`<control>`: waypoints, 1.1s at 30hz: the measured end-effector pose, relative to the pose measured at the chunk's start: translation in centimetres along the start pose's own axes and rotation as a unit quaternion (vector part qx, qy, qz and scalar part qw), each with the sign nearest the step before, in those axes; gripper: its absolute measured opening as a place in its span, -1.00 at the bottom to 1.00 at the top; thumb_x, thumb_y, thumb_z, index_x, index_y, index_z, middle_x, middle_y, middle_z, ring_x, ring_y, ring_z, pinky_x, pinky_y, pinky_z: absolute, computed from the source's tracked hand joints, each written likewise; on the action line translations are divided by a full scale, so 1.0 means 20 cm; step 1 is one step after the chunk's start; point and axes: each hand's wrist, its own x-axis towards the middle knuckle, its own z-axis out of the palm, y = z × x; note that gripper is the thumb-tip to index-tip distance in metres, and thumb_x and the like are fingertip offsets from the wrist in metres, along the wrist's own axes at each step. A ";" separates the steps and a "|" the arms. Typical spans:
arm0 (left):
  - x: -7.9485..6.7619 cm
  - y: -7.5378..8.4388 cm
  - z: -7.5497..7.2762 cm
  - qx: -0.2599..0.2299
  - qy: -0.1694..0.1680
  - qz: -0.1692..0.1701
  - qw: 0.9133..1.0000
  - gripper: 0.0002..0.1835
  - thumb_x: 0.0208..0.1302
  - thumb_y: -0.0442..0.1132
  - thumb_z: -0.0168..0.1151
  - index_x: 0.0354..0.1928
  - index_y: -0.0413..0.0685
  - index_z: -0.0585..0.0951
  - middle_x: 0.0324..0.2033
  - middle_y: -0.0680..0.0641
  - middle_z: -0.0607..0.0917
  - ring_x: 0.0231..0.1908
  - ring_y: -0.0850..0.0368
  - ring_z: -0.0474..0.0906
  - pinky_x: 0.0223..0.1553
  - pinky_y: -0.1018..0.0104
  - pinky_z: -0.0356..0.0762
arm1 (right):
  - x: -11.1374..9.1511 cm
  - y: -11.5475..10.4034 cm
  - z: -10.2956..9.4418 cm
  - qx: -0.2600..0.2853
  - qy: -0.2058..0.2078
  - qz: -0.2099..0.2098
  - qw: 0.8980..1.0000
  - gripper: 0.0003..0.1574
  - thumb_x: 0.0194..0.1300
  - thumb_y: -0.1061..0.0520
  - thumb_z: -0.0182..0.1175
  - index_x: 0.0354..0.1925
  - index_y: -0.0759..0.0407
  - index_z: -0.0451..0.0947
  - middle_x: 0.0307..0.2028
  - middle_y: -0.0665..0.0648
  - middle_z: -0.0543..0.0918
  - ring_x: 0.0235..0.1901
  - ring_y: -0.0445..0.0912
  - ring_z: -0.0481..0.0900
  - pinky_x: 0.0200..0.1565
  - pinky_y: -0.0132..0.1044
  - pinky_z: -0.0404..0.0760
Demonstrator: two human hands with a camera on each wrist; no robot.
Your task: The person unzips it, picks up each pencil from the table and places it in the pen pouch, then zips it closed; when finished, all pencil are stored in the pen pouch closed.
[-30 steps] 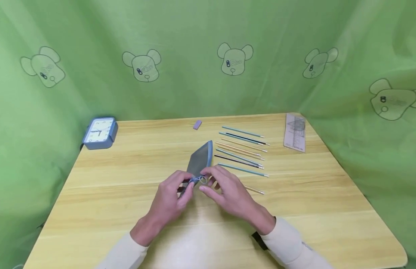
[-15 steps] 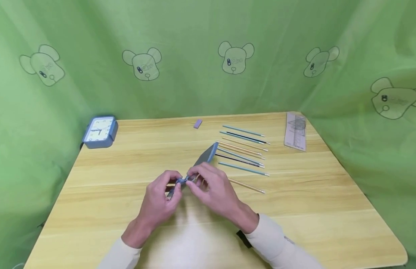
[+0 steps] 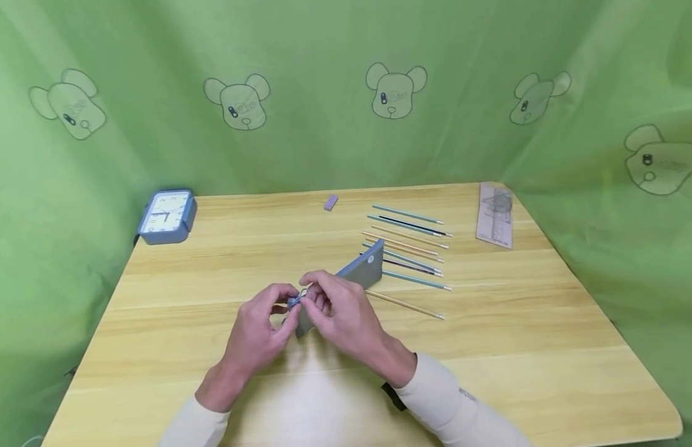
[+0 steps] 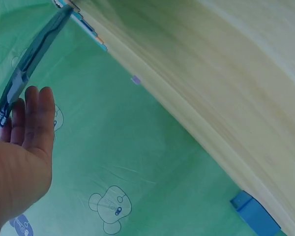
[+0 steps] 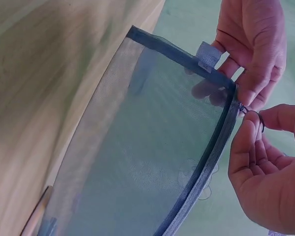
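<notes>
A grey mesh zipper pouch (image 3: 361, 272) with blue edging is held up on edge between both hands, its far end overlapping the pencils in the head view. My left hand (image 3: 256, 326) pinches the pouch's corner at the zipper's end. With thumb and index finger, my right hand (image 3: 346, 320) pinches the ring-shaped zipper pull (image 5: 262, 121) beside that corner. In the right wrist view the mesh is see-through, and a small fabric tab (image 5: 207, 55) sticks out from the short edge. The left wrist view shows the pouch (image 4: 29, 59) nearly edge-on above the left fingers.
Several pencils, blue, black and natural wood (image 3: 407, 304), lie right of the pouch. Behind them is a purple eraser (image 3: 331, 202). A blue clock (image 3: 167, 216) stands at the back left of the wooden table (image 3: 525, 372); clear rulers (image 3: 495, 216) lie back right.
Both hands have shifted left together. The pouch's far end has swung to the right, and its other face with a round white mark now shows. The right fingers have closed on the zipper pull.
</notes>
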 end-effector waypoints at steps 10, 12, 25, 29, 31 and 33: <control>-0.03 -0.02 0.00 0.065 0.014 0.017 0.998 -0.81 0.26 -0.49 0.49 -0.12 -0.26 0.72 -0.25 -0.15 0.83 -0.31 0.06 0.82 -0.26 0.34 0.83 | -0.01 0.01 0.02 -0.023 -0.012 0.020 0.999 -0.84 0.34 0.36 0.37 -0.10 0.30 0.75 -0.39 0.05 0.74 -0.43 -0.22 0.60 -0.35 -0.52 0.67; -0.03 -0.03 0.00 0.065 0.012 0.019 0.998 -0.82 0.26 -0.49 0.49 -0.12 -0.26 0.71 -0.25 -0.15 0.83 -0.31 0.06 0.82 -0.27 0.36 0.83 | -0.01 0.02 0.03 -0.028 -0.015 0.020 0.999 -0.84 0.34 0.36 0.38 -0.10 0.28 0.75 -0.40 0.04 0.72 -0.43 -0.23 0.59 -0.35 -0.53 0.66; -0.04 -0.05 -0.02 0.055 0.007 0.032 0.998 -0.80 0.26 -0.49 0.49 -0.11 -0.27 0.70 -0.24 -0.16 0.83 -0.32 0.05 0.83 -0.27 0.43 0.81 | -0.03 0.05 0.05 -0.038 -0.013 0.007 0.999 -0.89 0.41 0.31 0.36 -0.11 0.20 0.72 -0.39 0.03 0.68 -0.42 -0.24 0.53 -0.35 -0.53 0.60; -0.05 -0.06 -0.02 0.052 0.008 0.034 0.998 -0.78 0.24 -0.50 0.51 -0.11 -0.27 0.70 -0.24 -0.15 0.83 -0.34 0.07 0.83 -0.28 0.44 0.80 | -0.03 0.06 0.04 -0.036 -0.013 0.013 0.999 -0.92 0.43 0.31 0.35 -0.13 0.20 0.71 -0.39 0.04 0.66 -0.41 -0.23 0.51 -0.35 -0.51 0.59; -0.05 -0.06 -0.02 0.051 0.007 0.036 0.998 -0.78 0.23 -0.50 0.51 -0.11 -0.27 0.70 -0.25 -0.15 0.83 -0.34 0.07 0.83 -0.28 0.45 0.80 | -0.03 0.06 0.04 -0.035 -0.014 0.015 0.999 -0.92 0.43 0.32 0.33 -0.13 0.20 0.71 -0.39 0.04 0.66 -0.41 -0.23 0.51 -0.35 -0.51 0.59; -0.05 -0.06 -0.02 0.052 0.006 0.037 0.998 -0.78 0.23 -0.50 0.51 -0.11 -0.26 0.71 -0.24 -0.14 0.83 -0.33 0.08 0.83 -0.26 0.50 0.78 | -0.03 0.06 0.04 -0.036 -0.016 0.014 0.999 -0.92 0.44 0.32 0.32 -0.14 0.21 0.70 -0.39 0.05 0.66 -0.41 -0.22 0.51 -0.35 -0.51 0.59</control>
